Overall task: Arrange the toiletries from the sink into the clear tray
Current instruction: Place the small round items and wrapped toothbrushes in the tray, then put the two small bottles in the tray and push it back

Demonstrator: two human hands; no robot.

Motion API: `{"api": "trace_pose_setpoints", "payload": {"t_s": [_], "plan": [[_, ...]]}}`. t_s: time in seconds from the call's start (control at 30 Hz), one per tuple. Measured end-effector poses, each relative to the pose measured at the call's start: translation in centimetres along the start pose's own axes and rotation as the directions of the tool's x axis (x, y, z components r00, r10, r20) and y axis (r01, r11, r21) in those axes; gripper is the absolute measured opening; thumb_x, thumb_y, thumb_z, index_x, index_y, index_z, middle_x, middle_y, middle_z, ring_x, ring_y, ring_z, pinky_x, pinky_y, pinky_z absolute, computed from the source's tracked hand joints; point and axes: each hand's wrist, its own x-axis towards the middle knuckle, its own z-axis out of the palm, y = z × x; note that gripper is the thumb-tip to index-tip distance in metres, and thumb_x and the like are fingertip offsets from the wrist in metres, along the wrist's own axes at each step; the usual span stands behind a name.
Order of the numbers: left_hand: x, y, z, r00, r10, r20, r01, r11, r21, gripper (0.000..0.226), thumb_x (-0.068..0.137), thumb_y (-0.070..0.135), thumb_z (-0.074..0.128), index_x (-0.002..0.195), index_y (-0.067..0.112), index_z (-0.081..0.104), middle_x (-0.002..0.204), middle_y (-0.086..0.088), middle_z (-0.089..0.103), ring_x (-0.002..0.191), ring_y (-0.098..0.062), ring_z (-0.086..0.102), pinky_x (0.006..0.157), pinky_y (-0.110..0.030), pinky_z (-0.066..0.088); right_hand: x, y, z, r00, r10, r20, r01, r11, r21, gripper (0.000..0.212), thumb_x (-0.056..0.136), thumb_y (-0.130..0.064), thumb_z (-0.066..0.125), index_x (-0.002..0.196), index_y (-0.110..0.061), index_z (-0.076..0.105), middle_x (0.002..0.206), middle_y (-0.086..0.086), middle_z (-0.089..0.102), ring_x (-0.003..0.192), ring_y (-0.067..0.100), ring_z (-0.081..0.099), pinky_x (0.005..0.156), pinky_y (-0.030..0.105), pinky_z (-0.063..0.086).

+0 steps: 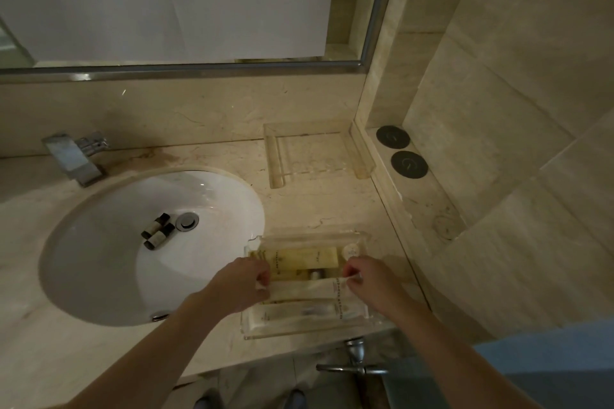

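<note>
A clear tray (360,325) sits on the counter right of the white sink (99,276). Over it, my left hand (247,284) pinches the left end of a white wrapped packet (305,289) and my right hand (367,279) pinches its right end. Inside the tray lie a yellow tube (309,257), a small round white item (352,251), a small bottle (315,274) and a long white packet (299,312) at the front. Two small dark bottles (157,231) lie side by side in the sink beside the drain (187,221).
A chrome faucet (74,156) stands behind the sink. A second clear tray (319,151) sits at the back of the counter by the wall. Two dark round discs (400,149) lie on the right ledge. A metal tap handle (355,364) projects below the counter edge.
</note>
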Motion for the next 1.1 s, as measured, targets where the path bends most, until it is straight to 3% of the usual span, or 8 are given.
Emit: {"api": "trace_pose_setpoints", "payload": {"t_s": [0.13, 0.27, 0.5, 0.6, 0.77, 0.87, 1.0, 1.1], "plan": [[-0.2, 0.8, 1.0, 1.000, 0.010, 0.020, -0.013, 0.985, 0.174, 0.036, 0.067, 0.048, 0.075, 0.082, 0.027, 0.050, 0.113, 0.005, 0.044, 0.105, -0.016, 0.044, 0.085, -0.031, 0.046, -0.1, 0.2, 0.7, 0.993, -0.102, -0.055, 0.088, 0.975, -0.205, 0.012, 0.083, -0.025, 0.059, 0.095, -0.025, 0.061, 0.102, -0.008, 0.051, 0.096, 0.010, 0.049, 0.075, 0.029, 0.051], [-0.1, 0.4, 1.4, 1.000, 0.011, -0.012, -0.006, 0.935, 0.355, 0.044, 0.066, 0.059, 0.069, 0.089, 0.023, 0.061, 0.118, 0.002, 0.043, 0.108, -0.019, 0.040, 0.094, -0.033, 0.040, -0.3, 0.5, 1.2, 0.987, -0.149, -0.058, 0.126, 0.948, -0.292, 0.019, 0.082, -0.031, 0.059, 0.100, -0.024, 0.059, 0.109, -0.004, 0.046, 0.105, 0.014, 0.045, 0.072, 0.027, 0.048], [-0.7, -0.3, 1.7, 0.999, 0.042, 0.013, -0.044, 0.934, 0.353, 0.046, 0.074, 0.061, 0.060, 0.096, 0.021, 0.058, 0.114, 0.001, 0.050, 0.104, -0.020, 0.045, 0.091, -0.033, 0.037, -0.2, 0.0, 1.4, 0.990, -0.135, -0.043, 0.112, 0.928, -0.354, 0.026, 0.081, -0.033, 0.057, 0.105, -0.023, 0.053, 0.114, -0.001, 0.042, 0.108, 0.016, 0.043, 0.073, 0.024, 0.045], [-1.3, -0.6, 1.0, 0.996, 0.064, -0.065, -0.047, 0.970, 0.239, 0.041, 0.075, 0.062, 0.059, 0.082, 0.022, 0.054, 0.103, 0.004, 0.052, 0.094, -0.016, 0.047, 0.081, -0.029, 0.038, 0.0, -0.5, 0.8, 0.987, -0.109, -0.113, 0.065, 0.938, -0.341, 0.027, 0.079, -0.030, 0.058, 0.105, -0.024, 0.050, 0.112, -0.002, 0.039, 0.104, 0.014, 0.043, 0.071, 0.023, 0.044], [-2.1, -2.5, -0.7, 0.969, -0.054, -0.240, 0.052, 0.999, -0.014, 0.036, 0.084, 0.057, 0.053, 0.075, 0.022, 0.048, 0.086, 0.004, 0.051, 0.085, -0.017, 0.050, 0.069, -0.027, 0.035, 1.7, -3.5, 0.5, 0.958, -0.112, -0.266, 0.051, 0.973, -0.226, 0.015, 0.076, -0.022, 0.059, 0.088, -0.022, 0.050, 0.096, -0.003, 0.044, 0.077, 0.018, 0.051, 0.058, 0.030, 0.042], [-2.8, -5.0, -1.8, 0.943, -0.171, -0.287, 0.136, 0.981, -0.139, 0.030, 0.086, 0.052, 0.053, 0.075, 0.024, 0.049, 0.080, 0.007, 0.046, 0.080, -0.014, 0.046, 0.068, -0.027, 0.034, 3.5, -7.0, 1.6, 0.962, -0.166, -0.218, 0.146, 0.984, -0.104, 0.013, 0.077, -0.017, 0.058, 0.089, -0.020, 0.053, 0.092, -0.004, 0.050, 0.075, 0.019, 0.054, 0.063, 0.034, 0.048], [-4.1, -9.2, -3.1, 0.875, -0.379, -0.301, 0.291, 0.909, -0.299, 0.024, 0.085, 0.044, 0.058, 0.072, 0.025, 0.048, 0.077, 0.005, 0.045, 0.077, -0.017, 0.046, 0.068, -0.028, 0.035, 6.0, -13.2, 4.1, 0.975, -0.206, -0.079, 0.210, 0.977, 0.041, 0.012, 0.082, -0.014, 0.054, 0.085, -0.026, 0.053, 0.086, -0.010, 0.054, 0.072, 0.011, 0.054, 0.065, 0.028, 0.046], [-5.4, -13.0, -3.6, 0.808, -0.530, -0.257, 0.408, 0.818, -0.406, 0.023, 0.084, 0.037, 0.060, 0.068, 0.025, 0.047, 0.082, 0.000, 0.052, 0.077, -0.020, 0.050, 0.067, -0.029, 0.036, 7.8, -17.6, 6.8, 0.985, -0.160, 0.065, 0.145, 0.971, 0.192, 0.014, 0.082, -0.013, 0.054, 0.082, -0.027, 0.055, 0.076, -0.010, 0.056, 0.067, 0.007, 0.053, 0.060, 0.023, 0.043]]}}
